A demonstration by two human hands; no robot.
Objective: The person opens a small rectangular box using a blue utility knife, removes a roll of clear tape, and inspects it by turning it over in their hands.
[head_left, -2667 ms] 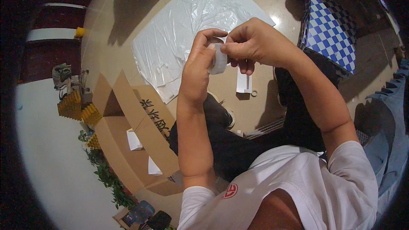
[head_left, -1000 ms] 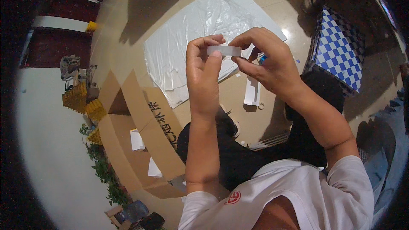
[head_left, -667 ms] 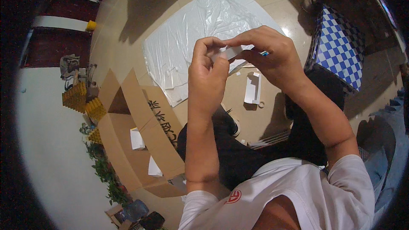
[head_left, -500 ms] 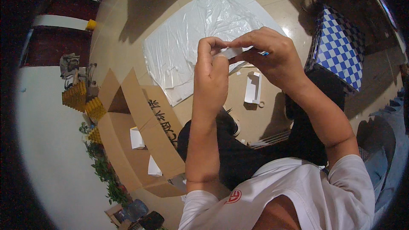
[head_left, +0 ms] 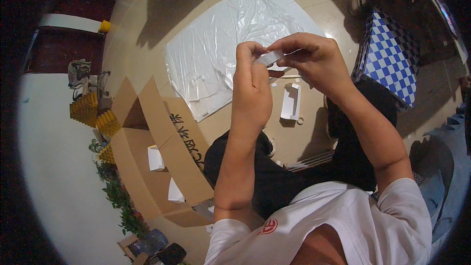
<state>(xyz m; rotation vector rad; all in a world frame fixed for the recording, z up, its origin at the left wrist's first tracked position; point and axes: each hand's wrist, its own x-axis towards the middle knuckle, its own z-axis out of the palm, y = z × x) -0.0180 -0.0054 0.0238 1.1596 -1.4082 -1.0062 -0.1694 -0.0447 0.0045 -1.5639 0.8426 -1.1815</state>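
Between my two hands is a small whitish, block-like piece (head_left: 270, 58); its exact kind is hard to make out. My left hand (head_left: 252, 86) is closed around its left end, with the thumb up along it. The fingers of my right hand (head_left: 314, 59) pinch the other end from the right. Below them on the floor lies a small open white box (head_left: 291, 102), its hollow side up. A small ring (head_left: 300, 120), perhaps a tape roll, lies by its lower corner.
Wrinkled clear plastic covers a white board (head_left: 206, 49) beyond my hands. An open cardboard box (head_left: 162, 142) with white boxes (head_left: 156, 159) inside stands at left. A blue-and-white checkered item (head_left: 390, 61) stands at right. Plants (head_left: 117, 191) line the left side.
My left hand has shifted a little to the right. The whitish piece shows more of its side, and the blue bit seen by my right fingers is out of sight.
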